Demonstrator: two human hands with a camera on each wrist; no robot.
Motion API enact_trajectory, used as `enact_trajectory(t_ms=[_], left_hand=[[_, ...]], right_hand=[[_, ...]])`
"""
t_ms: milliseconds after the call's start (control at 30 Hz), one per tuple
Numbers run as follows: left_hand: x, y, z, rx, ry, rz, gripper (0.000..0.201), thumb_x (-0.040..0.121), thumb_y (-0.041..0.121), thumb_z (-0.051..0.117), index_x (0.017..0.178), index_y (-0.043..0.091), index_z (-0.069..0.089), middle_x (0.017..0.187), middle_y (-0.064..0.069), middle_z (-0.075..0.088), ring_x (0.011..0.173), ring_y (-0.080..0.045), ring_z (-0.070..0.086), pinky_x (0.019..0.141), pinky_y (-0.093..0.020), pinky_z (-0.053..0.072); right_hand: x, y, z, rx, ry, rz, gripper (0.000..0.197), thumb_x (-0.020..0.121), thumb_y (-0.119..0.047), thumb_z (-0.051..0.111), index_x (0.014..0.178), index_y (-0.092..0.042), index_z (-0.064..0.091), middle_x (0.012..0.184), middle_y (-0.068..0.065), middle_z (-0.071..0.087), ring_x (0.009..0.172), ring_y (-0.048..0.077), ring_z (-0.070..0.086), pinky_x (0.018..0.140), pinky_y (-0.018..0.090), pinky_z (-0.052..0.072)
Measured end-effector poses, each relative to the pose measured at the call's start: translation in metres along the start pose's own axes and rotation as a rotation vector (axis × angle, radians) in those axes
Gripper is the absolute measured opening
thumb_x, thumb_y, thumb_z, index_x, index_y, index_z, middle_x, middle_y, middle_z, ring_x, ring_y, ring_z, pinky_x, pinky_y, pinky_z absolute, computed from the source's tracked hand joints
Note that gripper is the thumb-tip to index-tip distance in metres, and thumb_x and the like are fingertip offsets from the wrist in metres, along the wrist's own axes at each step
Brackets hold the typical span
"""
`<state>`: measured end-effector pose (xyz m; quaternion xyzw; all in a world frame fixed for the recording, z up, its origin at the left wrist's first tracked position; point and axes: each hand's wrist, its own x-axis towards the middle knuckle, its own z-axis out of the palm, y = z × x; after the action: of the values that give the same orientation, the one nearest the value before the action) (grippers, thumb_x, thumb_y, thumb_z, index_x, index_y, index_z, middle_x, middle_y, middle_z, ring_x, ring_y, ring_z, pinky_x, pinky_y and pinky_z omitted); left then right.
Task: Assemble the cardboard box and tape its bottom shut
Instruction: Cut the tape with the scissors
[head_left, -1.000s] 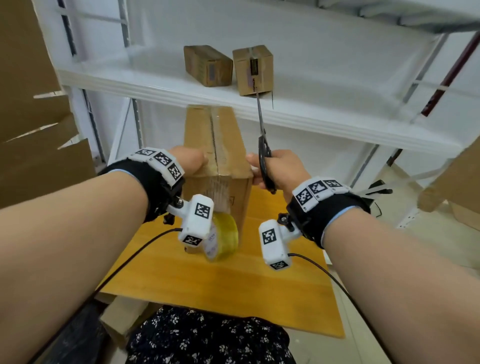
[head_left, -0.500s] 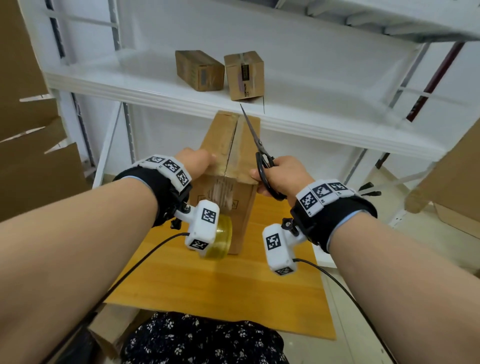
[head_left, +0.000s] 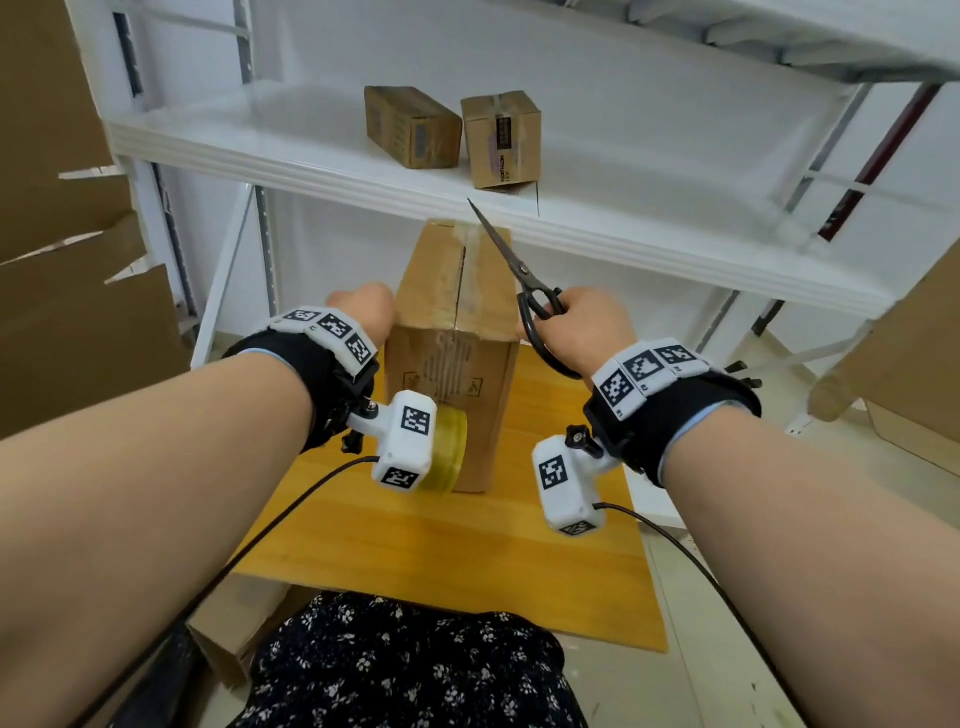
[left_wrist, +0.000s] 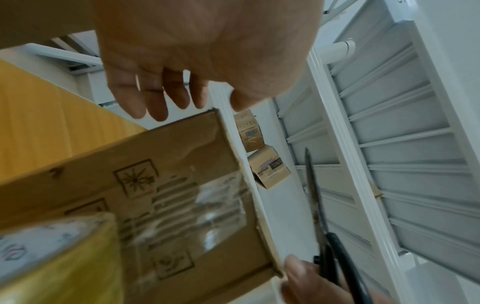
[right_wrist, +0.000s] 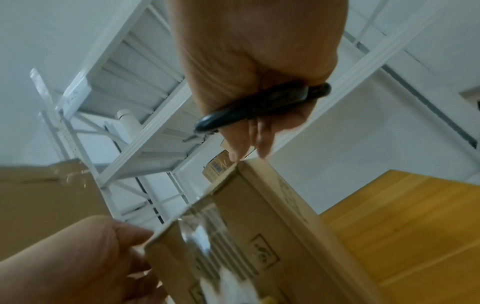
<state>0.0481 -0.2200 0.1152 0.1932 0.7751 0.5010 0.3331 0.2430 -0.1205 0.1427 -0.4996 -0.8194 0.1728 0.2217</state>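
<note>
A tall cardboard box (head_left: 452, 364) stands on the wooden table (head_left: 441, 561), with clear tape along its top seam and down its near face (left_wrist: 223, 211). My left hand (head_left: 363, 306) lies against the box's left side; its fingers (left_wrist: 161, 102) reach out straight past the far edge. My right hand (head_left: 582, 327) grips black scissors (head_left: 514, 265) by the handles (right_wrist: 259, 109) at the box's right top edge, blades closed and slanting up-left over the box. A yellow tape roll (head_left: 447, 452) leans on the box's near face, partly hidden by the wrist camera.
A white metal shelf (head_left: 623, 228) crosses just behind the box and carries two small cardboard boxes (head_left: 498, 137). Flat cardboard sheets stand at the left (head_left: 67, 291) and right (head_left: 904, 353). More cardboard (head_left: 234, 639) lies under the table's near left corner.
The scissors have tipped from upright to slanting left over the box top. Both hands stay at the box's sides, and the left hand has slid off the top edge.
</note>
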Motion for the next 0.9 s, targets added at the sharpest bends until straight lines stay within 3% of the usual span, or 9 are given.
enact_trajectory(t_ms=[100,167,233,300,367,433,533,767,900], left_hand=[[-0.001,-0.025,-0.006,0.146,-0.118,-0.078,0.025,0.099,0.023,0.042,0.083,0.008,0.053,0.068,-0.009,0.062,0.046,-0.023,0.061,0.044,-0.026,0.050],[-0.006,-0.037,-0.006,0.244,-0.210,-0.142,0.022,0.098,0.018,0.041,0.084,0.008,0.056,0.066,-0.006,0.065,0.028,-0.016,0.050,0.033,-0.020,0.042],[-0.014,-0.047,-0.003,0.308,-0.313,-0.172,0.023,0.093,0.013,0.043,0.094,0.005,0.065,0.093,-0.010,0.072,0.047,-0.020,0.056,0.046,-0.023,0.044],[-0.020,-0.050,-0.001,0.309,-0.419,-0.205,0.017,0.088,0.010,0.048,0.086,0.003,0.064,0.098,-0.017,0.068,0.074,-0.027,0.056,0.061,-0.028,0.044],[-0.027,-0.053,0.002,0.253,-0.516,-0.190,0.014,0.087,0.006,0.050,0.077,0.001,0.059,0.089,-0.021,0.059,0.080,-0.030,0.051,0.067,-0.036,0.043],[-0.026,-0.057,0.007,0.202,-0.605,-0.206,0.014,0.087,0.008,0.050,0.083,-0.001,0.059,0.094,-0.023,0.057,0.084,-0.033,0.051,0.075,-0.042,0.046],[-0.024,-0.059,0.008,0.068,-0.612,-0.244,0.014,0.090,0.008,0.045,0.090,-0.003,0.053,0.095,-0.022,0.058,0.079,-0.033,0.057,0.068,-0.043,0.055],[-0.028,-0.056,0.017,0.047,-0.675,-0.266,0.043,0.084,0.026,0.071,0.118,0.007,0.053,0.105,-0.012,0.066,0.071,-0.029,0.067,0.064,-0.041,0.056],[-0.036,-0.062,0.032,0.014,-0.537,-0.195,0.038,0.082,0.010,0.073,0.114,-0.003,0.059,0.099,-0.022,0.072,0.089,-0.040,0.071,0.080,-0.061,0.053]], right_hand=[[-0.015,0.002,-0.006,0.076,0.043,-0.103,0.039,0.085,-0.047,0.076,0.080,-0.015,0.055,0.073,-0.003,0.056,0.069,0.019,0.055,0.056,0.027,0.038],[-0.025,0.004,-0.008,0.178,-0.056,-0.166,0.048,0.077,-0.055,0.080,0.085,-0.013,0.057,0.073,-0.002,0.054,0.065,0.016,0.050,0.060,0.029,0.039],[-0.033,0.008,-0.009,0.159,-0.242,-0.227,0.044,0.076,-0.052,0.081,0.084,-0.014,0.060,0.071,-0.002,0.053,0.065,0.015,0.049,0.063,0.030,0.039],[-0.038,0.015,-0.005,0.142,-0.439,-0.232,0.039,0.077,-0.051,0.081,0.081,-0.019,0.060,0.068,-0.004,0.053,0.063,0.015,0.050,0.067,0.030,0.042],[-0.042,0.024,0.004,0.134,-0.601,-0.185,0.058,0.066,-0.070,0.078,0.083,-0.018,0.058,0.067,-0.004,0.050,0.061,0.015,0.047,0.066,0.033,0.045],[-0.045,0.036,0.012,0.188,-0.705,-0.119,0.091,0.043,-0.091,0.072,0.089,-0.015,0.055,0.064,-0.007,0.045,0.058,0.012,0.041,0.062,0.030,0.043],[-0.046,0.055,0.015,0.221,-0.810,-0.058,0.110,0.022,-0.096,0.070,0.096,-0.015,0.061,0.059,-0.012,0.047,0.056,0.009,0.043,0.065,0.026,0.045],[-0.043,0.093,0.000,0.210,-0.938,0.082,0.107,0.020,-0.087,0.081,0.095,-0.013,0.062,0.062,-0.010,0.046,0.053,0.005,0.044,0.066,0.022,0.045],[-0.044,0.105,-0.005,0.184,-0.913,0.140,0.105,0.019,-0.083,0.085,0.093,-0.011,0.062,0.061,-0.007,0.045,0.050,0.006,0.041,0.057,0.020,0.040]])
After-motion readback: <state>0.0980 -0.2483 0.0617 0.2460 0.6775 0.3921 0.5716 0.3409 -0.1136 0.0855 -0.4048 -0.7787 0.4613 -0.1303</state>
